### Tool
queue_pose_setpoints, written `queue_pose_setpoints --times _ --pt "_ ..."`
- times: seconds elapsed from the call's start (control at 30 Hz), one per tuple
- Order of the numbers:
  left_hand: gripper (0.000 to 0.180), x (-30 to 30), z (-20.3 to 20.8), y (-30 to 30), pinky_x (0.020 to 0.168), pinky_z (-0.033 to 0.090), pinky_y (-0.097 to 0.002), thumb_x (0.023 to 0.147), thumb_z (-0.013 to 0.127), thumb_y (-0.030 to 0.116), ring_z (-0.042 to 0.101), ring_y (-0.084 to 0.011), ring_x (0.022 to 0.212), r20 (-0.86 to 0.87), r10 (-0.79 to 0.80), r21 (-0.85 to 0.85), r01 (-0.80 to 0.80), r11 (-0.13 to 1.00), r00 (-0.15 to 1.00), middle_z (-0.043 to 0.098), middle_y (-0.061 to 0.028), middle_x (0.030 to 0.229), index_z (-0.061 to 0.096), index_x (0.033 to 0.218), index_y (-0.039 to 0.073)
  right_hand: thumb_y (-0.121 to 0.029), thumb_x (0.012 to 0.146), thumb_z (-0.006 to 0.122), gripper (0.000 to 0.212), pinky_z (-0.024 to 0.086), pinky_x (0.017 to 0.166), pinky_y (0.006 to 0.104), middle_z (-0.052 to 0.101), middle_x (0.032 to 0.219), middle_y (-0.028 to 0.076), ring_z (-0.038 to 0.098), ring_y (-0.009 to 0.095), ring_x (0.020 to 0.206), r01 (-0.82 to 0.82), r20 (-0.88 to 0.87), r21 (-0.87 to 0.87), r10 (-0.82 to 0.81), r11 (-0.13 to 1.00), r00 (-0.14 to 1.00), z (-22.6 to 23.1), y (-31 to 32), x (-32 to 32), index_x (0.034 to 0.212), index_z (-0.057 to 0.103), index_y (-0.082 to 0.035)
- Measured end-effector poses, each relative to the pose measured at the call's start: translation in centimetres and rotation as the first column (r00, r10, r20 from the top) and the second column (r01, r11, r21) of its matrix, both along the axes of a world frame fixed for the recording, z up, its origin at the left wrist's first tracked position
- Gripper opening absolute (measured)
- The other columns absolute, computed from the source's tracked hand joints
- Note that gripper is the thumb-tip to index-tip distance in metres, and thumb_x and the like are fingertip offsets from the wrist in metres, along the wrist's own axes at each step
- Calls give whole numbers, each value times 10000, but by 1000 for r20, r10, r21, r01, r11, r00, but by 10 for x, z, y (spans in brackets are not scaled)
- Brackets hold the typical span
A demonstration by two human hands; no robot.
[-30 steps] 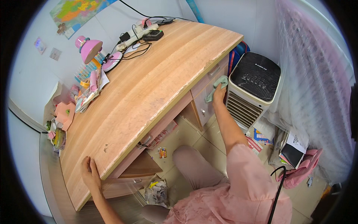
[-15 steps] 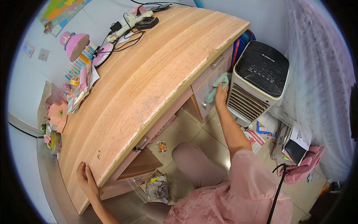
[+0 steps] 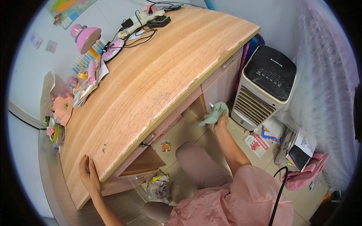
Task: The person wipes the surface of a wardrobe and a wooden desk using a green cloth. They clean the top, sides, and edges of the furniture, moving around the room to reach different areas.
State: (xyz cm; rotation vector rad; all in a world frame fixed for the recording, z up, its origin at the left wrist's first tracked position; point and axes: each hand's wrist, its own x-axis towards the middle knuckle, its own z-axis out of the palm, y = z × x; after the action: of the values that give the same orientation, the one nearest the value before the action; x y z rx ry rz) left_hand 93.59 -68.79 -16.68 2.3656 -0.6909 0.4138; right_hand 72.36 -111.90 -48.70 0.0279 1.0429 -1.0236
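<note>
A light green cloth (image 3: 215,114) is bunched in my right hand (image 3: 222,121), against the lower part of the desk's cabinet door (image 3: 212,98). Part of it droops to the left of my fingers, near a small metal lock or knob. My left hand (image 3: 89,175) rests on the near left corner of the wooden desk (image 3: 151,81), its fingers stretched along the top and the thumb apart. The desk's front edge is chipped, with pale worn patches.
An air cooler (image 3: 269,73) stands right of the desk, beside a sheer curtain (image 3: 320,94). Papers and a pink bag (image 3: 307,173) lie on the floor. A bag of rubbish (image 3: 158,187) sits under the desk. A pink lamp (image 3: 87,39) and power strip (image 3: 143,20) occupy the desktop's back.
My right hand and the cloth have moved down the cabinet door, from beside the cooler to its lower part. The view has shifted slightly; my left hand stays on the desk corner.
</note>
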Motion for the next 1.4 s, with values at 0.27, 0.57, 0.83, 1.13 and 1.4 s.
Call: queue_pose_setpoints --times 0.27,0.57,0.83,1.13,1.4 --pt "269 -4 7 -18 936 447 -340 934 574 181 568 -263 1093 36 0 -2 0 1000 999 586 -166 1202 611 1093 -33 -122 898 524 463 338 1050 391 466 1312 250 448 359 1235 -434 -458 -888 -343 150 820 172 52 4 1326 446 37" --pt "308 -12 13 -18 908 459 -354 911 594 242 591 -302 1052 96 52 43 -56 997 994 622 -171 1142 635 1051 -28 -53 787 533 522 235 1104 467 320 1396 310 295 464 1310 -514 -465 -858 -447 12 765 168 43 31 1299 466 19" --pt "310 -17 17 -18 912 457 -356 903 595 251 593 -301 1050 103 62 19 -64 998 993 627 -165 1135 640 1042 -23 -42 838 479 454 224 1107 448 373 1366 267 315 409 1302 -549 -472 -822 -357 -153 806 145 151 63 1277 454 70" --pt "296 -16 16 -12 892 463 -371 887 601 234 598 -318 1024 177 52 4 -54 999 983 633 -171 1116 648 1010 -30 -145 944 487 214 490 852 319 592 1107 61 579 168 967 135 245 -758 87 639 966 244 77 -9 1122 555 -48" --pt "288 -22 21 -19 863 469 -383 869 612 233 606 -333 981 217 27 -5 -27 1000 976 645 -171 1077 658 963 -35 -151 863 621 380 488 860 382 568 1218 124 568 279 1082 -581 -418 -756 -461 -300 783 328 62 -5 1220 545 -44"
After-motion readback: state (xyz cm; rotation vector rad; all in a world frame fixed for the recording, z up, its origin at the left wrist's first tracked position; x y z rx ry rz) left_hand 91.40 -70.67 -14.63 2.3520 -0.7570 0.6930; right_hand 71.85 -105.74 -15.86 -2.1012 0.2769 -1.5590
